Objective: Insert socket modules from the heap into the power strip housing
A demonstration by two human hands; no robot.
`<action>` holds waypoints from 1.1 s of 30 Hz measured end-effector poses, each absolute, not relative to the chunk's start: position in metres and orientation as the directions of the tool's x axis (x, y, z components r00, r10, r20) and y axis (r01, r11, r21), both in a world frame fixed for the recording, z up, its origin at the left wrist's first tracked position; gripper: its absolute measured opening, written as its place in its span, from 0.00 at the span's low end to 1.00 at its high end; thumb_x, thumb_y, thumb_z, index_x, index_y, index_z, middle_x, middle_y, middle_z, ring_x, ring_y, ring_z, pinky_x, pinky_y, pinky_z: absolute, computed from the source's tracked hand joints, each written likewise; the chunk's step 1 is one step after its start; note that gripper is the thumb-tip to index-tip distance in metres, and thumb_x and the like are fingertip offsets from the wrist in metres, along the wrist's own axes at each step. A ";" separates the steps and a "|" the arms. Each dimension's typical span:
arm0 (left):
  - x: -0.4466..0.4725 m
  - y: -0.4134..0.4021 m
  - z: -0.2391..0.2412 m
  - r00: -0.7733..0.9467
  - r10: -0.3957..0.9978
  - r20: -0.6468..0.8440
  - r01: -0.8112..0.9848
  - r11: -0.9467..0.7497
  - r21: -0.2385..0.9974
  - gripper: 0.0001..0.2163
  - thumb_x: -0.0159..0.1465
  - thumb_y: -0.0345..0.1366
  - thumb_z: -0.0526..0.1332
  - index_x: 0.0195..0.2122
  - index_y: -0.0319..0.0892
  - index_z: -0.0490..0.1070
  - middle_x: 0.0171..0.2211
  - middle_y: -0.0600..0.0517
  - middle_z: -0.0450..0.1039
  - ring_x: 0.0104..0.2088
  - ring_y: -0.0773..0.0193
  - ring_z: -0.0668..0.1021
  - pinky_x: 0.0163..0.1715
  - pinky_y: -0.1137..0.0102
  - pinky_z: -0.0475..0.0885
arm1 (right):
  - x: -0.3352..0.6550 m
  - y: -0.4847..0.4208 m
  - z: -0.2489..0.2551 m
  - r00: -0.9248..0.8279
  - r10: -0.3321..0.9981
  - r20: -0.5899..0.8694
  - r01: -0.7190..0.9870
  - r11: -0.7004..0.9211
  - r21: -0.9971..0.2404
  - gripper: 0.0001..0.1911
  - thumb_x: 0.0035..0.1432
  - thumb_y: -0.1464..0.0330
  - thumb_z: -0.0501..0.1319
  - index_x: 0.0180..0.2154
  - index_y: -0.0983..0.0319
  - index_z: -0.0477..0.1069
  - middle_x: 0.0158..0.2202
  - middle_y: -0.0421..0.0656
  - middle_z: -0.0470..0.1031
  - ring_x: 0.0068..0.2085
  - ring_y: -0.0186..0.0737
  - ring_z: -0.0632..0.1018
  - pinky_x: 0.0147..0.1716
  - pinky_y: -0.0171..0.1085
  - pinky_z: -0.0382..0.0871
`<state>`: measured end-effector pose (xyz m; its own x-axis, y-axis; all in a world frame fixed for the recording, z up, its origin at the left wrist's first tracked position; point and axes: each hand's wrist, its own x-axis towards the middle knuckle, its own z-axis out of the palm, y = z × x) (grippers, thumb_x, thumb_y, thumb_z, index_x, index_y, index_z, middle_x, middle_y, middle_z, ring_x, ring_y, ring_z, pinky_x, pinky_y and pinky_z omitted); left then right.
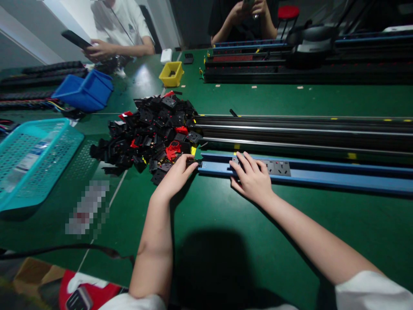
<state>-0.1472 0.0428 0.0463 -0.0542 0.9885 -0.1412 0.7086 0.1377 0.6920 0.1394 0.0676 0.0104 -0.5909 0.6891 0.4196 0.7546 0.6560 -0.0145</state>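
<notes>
A long blue channel rail [325, 179] lies across the green table in front of me. Several black socket modules [280, 168] sit in a row inside it. My right hand [253, 177] spans the rail over the left part of this row, thumb at the near side and bent fingers across the top. At the rail's left end my left hand [177, 175] pinches a small black part [199, 164], mostly hidden by the fingertips. Beside and behind that hand spreads a heap of black socket parts [151, 125] with a few red pieces [173, 150] among them.
Dark long rails [290, 131] lie just behind the blue one. To the left are a turquoise basket [72, 133] and blue bins [93, 90]; a yellow bin [171, 74] stands farther back. Two people sit across the table, near more black rails [245, 75].
</notes>
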 end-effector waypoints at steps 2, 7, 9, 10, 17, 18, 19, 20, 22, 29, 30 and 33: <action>-0.150 0.043 0.044 -0.072 0.985 -0.154 0.667 0.163 0.727 0.22 0.66 0.51 0.58 0.56 0.43 0.65 0.58 0.44 0.72 0.59 0.56 0.74 0.62 0.60 0.67 | 0.139 0.068 0.010 -0.591 0.687 0.422 0.754 0.657 -0.014 0.24 0.65 0.61 0.59 0.61 0.58 0.69 0.68 0.52 0.64 0.67 0.54 0.65 0.59 0.48 0.55; -0.156 0.044 0.039 -0.104 0.974 -0.200 0.587 0.222 0.779 0.27 0.63 0.52 0.62 0.58 0.44 0.64 0.60 0.43 0.72 0.59 0.54 0.75 0.61 0.57 0.68 | 0.139 0.068 0.010 -0.592 0.687 0.421 0.753 0.658 -0.014 0.24 0.65 0.62 0.59 0.61 0.58 0.69 0.68 0.52 0.64 0.67 0.54 0.64 0.58 0.48 0.54; -0.158 0.045 0.038 -0.112 0.972 -0.208 0.571 0.234 0.787 0.27 0.62 0.52 0.63 0.58 0.44 0.65 0.58 0.43 0.74 0.59 0.53 0.76 0.61 0.57 0.69 | 0.139 0.068 0.010 -0.593 0.686 0.422 0.753 0.658 -0.011 0.24 0.65 0.61 0.59 0.61 0.58 0.69 0.68 0.52 0.64 0.67 0.54 0.65 0.58 0.48 0.55; -0.158 0.045 0.038 -0.121 0.970 -0.210 0.571 0.241 0.785 0.27 0.62 0.52 0.64 0.57 0.44 0.66 0.57 0.44 0.74 0.58 0.53 0.76 0.60 0.57 0.69 | 0.139 0.068 0.010 -0.593 0.685 0.422 0.753 0.658 -0.010 0.23 0.65 0.61 0.59 0.61 0.58 0.69 0.68 0.52 0.64 0.67 0.54 0.65 0.58 0.48 0.55; -0.156 0.046 0.050 -0.152 0.960 -0.235 0.488 0.279 0.827 0.30 0.54 0.48 0.71 0.55 0.43 0.66 0.51 0.45 0.75 0.43 0.58 0.80 0.46 0.60 0.76 | 0.139 0.068 0.010 -0.591 0.686 0.424 0.753 0.658 -0.015 0.24 0.65 0.62 0.59 0.60 0.58 0.69 0.67 0.52 0.65 0.67 0.54 0.65 0.58 0.48 0.55; -0.156 0.046 0.050 -0.156 0.960 -0.234 0.459 0.280 0.843 0.32 0.52 0.47 0.72 0.56 0.42 0.66 0.50 0.45 0.75 0.42 0.58 0.80 0.44 0.61 0.76 | 0.139 0.068 0.010 -0.592 0.687 0.422 0.753 0.658 -0.016 0.24 0.65 0.62 0.59 0.60 0.58 0.69 0.67 0.52 0.65 0.67 0.54 0.65 0.58 0.48 0.55; -0.156 0.046 0.050 -0.157 0.960 -0.234 0.434 0.279 0.856 0.34 0.51 0.46 0.73 0.57 0.42 0.65 0.48 0.45 0.76 0.42 0.57 0.80 0.42 0.62 0.76 | 0.139 0.068 0.010 -0.592 0.687 0.421 0.753 0.658 -0.015 0.23 0.65 0.62 0.59 0.60 0.57 0.69 0.68 0.52 0.65 0.67 0.54 0.65 0.58 0.48 0.55; -0.157 0.046 0.048 -0.158 0.960 -0.232 0.418 0.278 0.865 0.36 0.50 0.45 0.74 0.58 0.42 0.65 0.46 0.45 0.77 0.41 0.57 0.80 0.40 0.62 0.76 | 0.139 0.068 0.010 -0.592 0.687 0.421 0.753 0.658 -0.014 0.23 0.65 0.62 0.59 0.60 0.57 0.69 0.68 0.52 0.65 0.67 0.54 0.65 0.58 0.48 0.55; -0.160 0.046 0.044 -0.158 0.959 -0.234 0.406 0.279 0.870 0.38 0.49 0.44 0.75 0.60 0.41 0.64 0.43 0.46 0.78 0.38 0.58 0.80 0.39 0.62 0.75 | 0.139 0.068 0.010 -0.593 0.686 0.421 0.753 0.658 -0.011 0.23 0.66 0.62 0.59 0.60 0.57 0.69 0.67 0.52 0.65 0.67 0.54 0.65 0.57 0.48 0.55; -0.169 0.048 0.029 -0.103 0.973 -0.208 0.424 0.232 0.876 0.37 0.51 0.44 0.74 0.61 0.40 0.66 0.51 0.42 0.76 0.45 0.55 0.79 0.44 0.60 0.75 | 0.139 0.068 0.010 -0.592 0.686 0.423 0.756 0.655 -0.004 0.23 0.66 0.62 0.59 0.60 0.58 0.69 0.67 0.52 0.65 0.67 0.54 0.65 0.58 0.48 0.55; -0.169 0.048 0.029 -0.102 0.972 -0.210 0.423 0.233 0.876 0.39 0.51 0.44 0.74 0.62 0.40 0.66 0.52 0.42 0.76 0.46 0.55 0.79 0.45 0.59 0.75 | 0.139 0.068 0.009 -0.591 0.686 0.424 0.756 0.655 -0.004 0.23 0.66 0.62 0.58 0.60 0.58 0.69 0.67 0.52 0.65 0.67 0.54 0.65 0.58 0.48 0.55; -0.167 0.048 0.032 -0.104 0.972 -0.210 0.411 0.234 0.881 0.42 0.49 0.42 0.75 0.65 0.38 0.63 0.53 0.40 0.75 0.46 0.54 0.79 0.47 0.57 0.76 | 0.139 0.068 0.009 -0.590 0.686 0.427 0.756 0.655 -0.008 0.23 0.66 0.62 0.59 0.60 0.58 0.69 0.67 0.52 0.65 0.67 0.54 0.65 0.58 0.48 0.55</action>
<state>-0.1670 0.0476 0.0324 -0.1038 0.9721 -0.2103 0.4106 0.2344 0.8812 0.1388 0.0680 0.0091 -0.5897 0.6858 0.4266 0.7558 0.6547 -0.0076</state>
